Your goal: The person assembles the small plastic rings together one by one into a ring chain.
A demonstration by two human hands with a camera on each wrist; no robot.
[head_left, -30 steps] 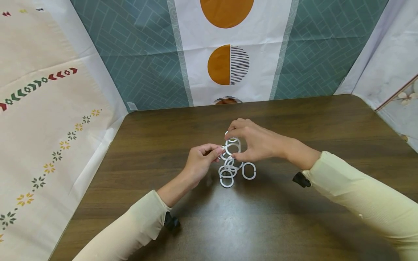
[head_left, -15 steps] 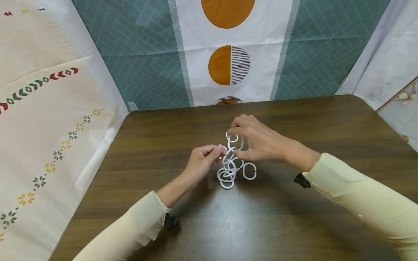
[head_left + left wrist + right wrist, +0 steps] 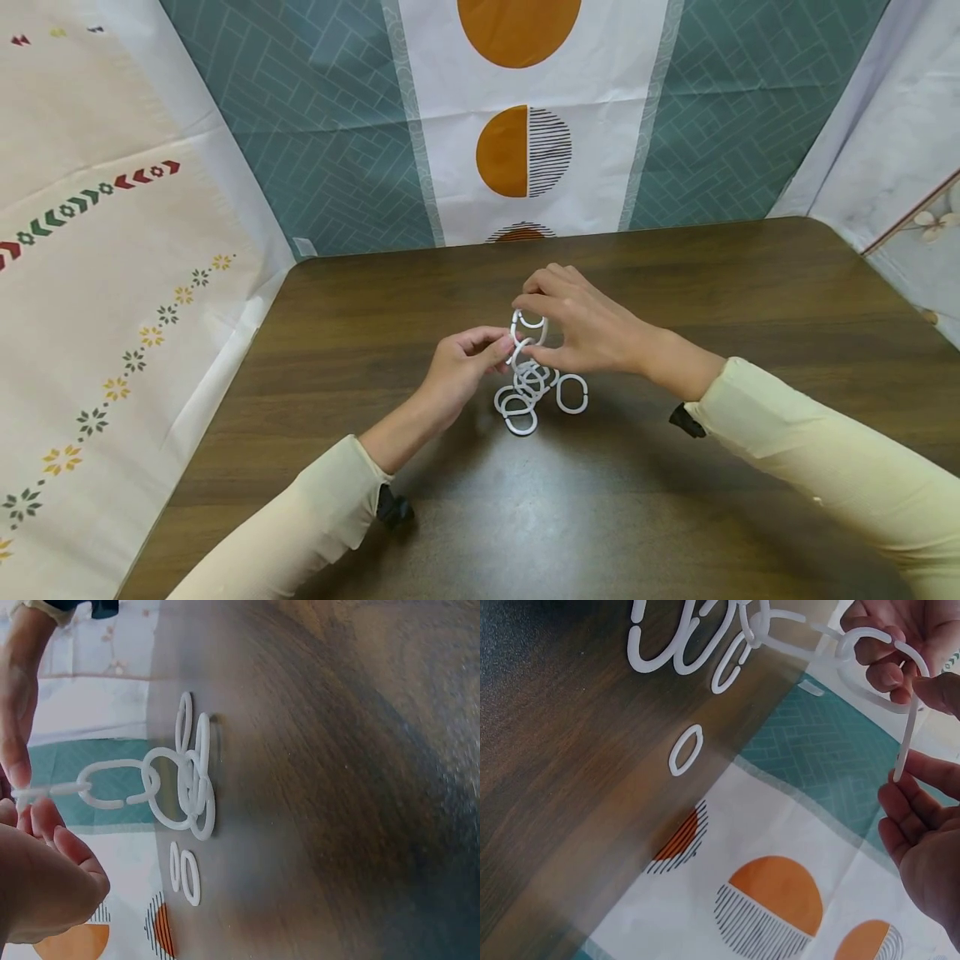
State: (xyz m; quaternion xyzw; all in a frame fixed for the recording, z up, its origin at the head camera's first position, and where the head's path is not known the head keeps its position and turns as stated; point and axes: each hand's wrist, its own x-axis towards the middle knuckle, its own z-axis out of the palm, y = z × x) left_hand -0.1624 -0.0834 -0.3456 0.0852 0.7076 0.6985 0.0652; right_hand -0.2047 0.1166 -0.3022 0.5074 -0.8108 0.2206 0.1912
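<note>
My left hand (image 3: 465, 367) pinches the top of a chain of white plastic oval links between thumb and fingers. One hanging link (image 3: 112, 763) runs from there down to a tangled pile of joined links (image 3: 202, 742) on the table. Just to the right, my right hand (image 3: 592, 329) holds a white link (image 3: 907, 739) at its ends, thumb on one end and fingertips on the other. That link overlaps the top of the chain at my left fingertips in the right wrist view. Each link has a small gap in its side.
Beside the pile, on its right, lies a single white link (image 3: 586, 396). Further loose links (image 3: 191, 877) lie beyond the pile. The brown wooden table (image 3: 360, 317) ends at a patterned cloth backdrop (image 3: 337, 150), with white cloth hanging on both sides.
My right hand has moved slightly up, then back down and left toward my left hand, turning its link. The hanging chain has swayed; my left hand has barely moved.
</note>
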